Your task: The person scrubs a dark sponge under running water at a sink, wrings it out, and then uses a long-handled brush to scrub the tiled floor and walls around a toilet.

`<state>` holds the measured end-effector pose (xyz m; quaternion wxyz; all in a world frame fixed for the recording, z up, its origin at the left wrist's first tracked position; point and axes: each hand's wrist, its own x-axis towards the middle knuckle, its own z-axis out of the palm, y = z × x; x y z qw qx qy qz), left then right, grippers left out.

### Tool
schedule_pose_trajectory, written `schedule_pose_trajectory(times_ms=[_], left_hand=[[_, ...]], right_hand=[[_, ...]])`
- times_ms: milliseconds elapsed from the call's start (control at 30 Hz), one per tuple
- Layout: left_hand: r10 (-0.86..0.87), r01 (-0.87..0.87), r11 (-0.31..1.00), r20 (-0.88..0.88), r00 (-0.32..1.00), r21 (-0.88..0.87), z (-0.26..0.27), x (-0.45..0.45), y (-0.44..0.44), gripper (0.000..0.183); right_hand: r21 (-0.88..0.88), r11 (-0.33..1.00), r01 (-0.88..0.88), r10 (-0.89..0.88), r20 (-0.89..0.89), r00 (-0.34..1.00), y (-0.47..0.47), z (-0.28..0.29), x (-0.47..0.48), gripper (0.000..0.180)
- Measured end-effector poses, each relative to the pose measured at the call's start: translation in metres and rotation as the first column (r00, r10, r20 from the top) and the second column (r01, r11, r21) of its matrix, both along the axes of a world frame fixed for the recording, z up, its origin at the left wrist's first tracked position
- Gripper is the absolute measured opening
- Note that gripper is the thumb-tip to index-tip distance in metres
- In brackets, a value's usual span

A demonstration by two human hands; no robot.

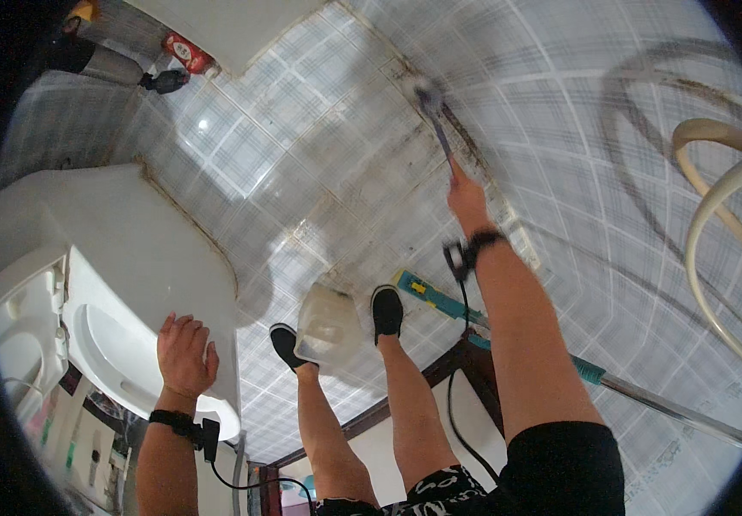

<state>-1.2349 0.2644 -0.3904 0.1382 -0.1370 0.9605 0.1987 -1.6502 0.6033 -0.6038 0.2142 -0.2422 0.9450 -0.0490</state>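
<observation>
My right hand (468, 197) is shut on the handle of a scrub brush (439, 126). The blurred brush head meets the stained edge where the tiled floor (339, 161) joins the tiled wall (558, 129). On the white toilet (110, 348), my left hand (184, 355) rests near the rim with nothing seen in it; its palm is hidden. Both wrists wear black straps with a small cabled device. A translucent plastic container (329, 326) stands on the floor between my black shoes.
A teal and yellow mop head (432, 297) with a metal pole lies right of my feet. A cream hose (700, 213) hangs at the right. A red bottle (187, 53) and a dark brush-like object (168, 82) are at the upper left. A dark door sill (364, 413) runs behind the feet.
</observation>
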Motion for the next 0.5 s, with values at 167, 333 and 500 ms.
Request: schedule_pose_trajectory(times_ms=[167, 333, 500], left_hand=[[-0.017, 0.019, 0.998, 0.037, 0.999, -0.058, 0.000, 0.008, 0.002, 0.021], [-0.001, 0.001, 1.000, 0.003, 1.000, -0.018, 0.003, 0.013, 0.002, 0.022], [-0.046, 0.047, 0.998, 0.030, 0.998, -0.035, -0.003, 0.013, 0.000, 0.022]], right_hand=[[-0.165, 0.983, 0.083, -0.072, 0.072, 0.995, -0.087, 0.000, -0.023, 0.044], [-0.052, 0.857, 0.513, -0.483, 0.270, 0.833, 0.055, 0.002, 0.079, 0.045], [-0.046, 0.575, 0.817, -0.655, 0.572, 0.494, 0.075, 0.046, 0.154, 0.042]])
